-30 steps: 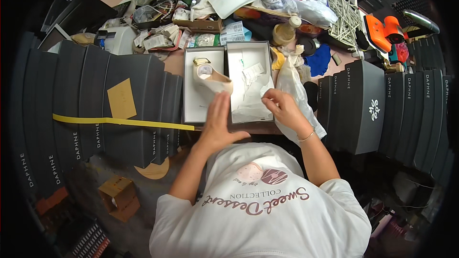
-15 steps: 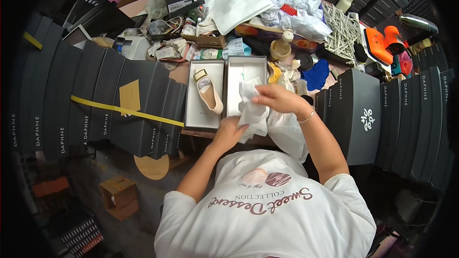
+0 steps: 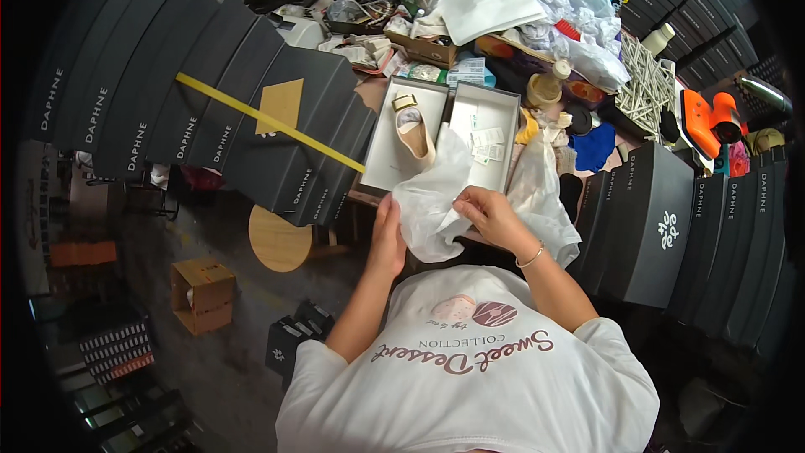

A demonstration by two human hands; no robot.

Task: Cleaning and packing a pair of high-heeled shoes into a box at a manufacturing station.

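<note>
A crumpled sheet of white tissue paper [image 3: 432, 211] hangs in front of the open shoe box, spread between my hands. My left hand [image 3: 387, 236] grips its left edge, the fingers partly hidden behind the sheet. My right hand [image 3: 493, 216] pinches the right side of it between thumb and fingertips. Behind the paper, one beige flat shoe [image 3: 412, 138] with a gold buckle lies in the left half of the box [image 3: 379, 169]; the sheet covers its near end. Small printed cards [image 3: 486, 144] lie in the right half, the box lid [image 3: 501, 107].
Stacks of dark shoe boxes flank me on the left [image 3: 289, 143] and right [image 3: 646, 231]. A clear plastic bag [image 3: 541, 197] droops over the table edge. Behind are a glue bottle [image 3: 549, 84], white sticks [image 3: 646, 88] and an orange tape dispenser [image 3: 703, 122].
The tissue paper, bunched over the lid before, is now spread wider and lower, toward the shoe side. My hands have moved apart, the right one lower. The view has swung left.
</note>
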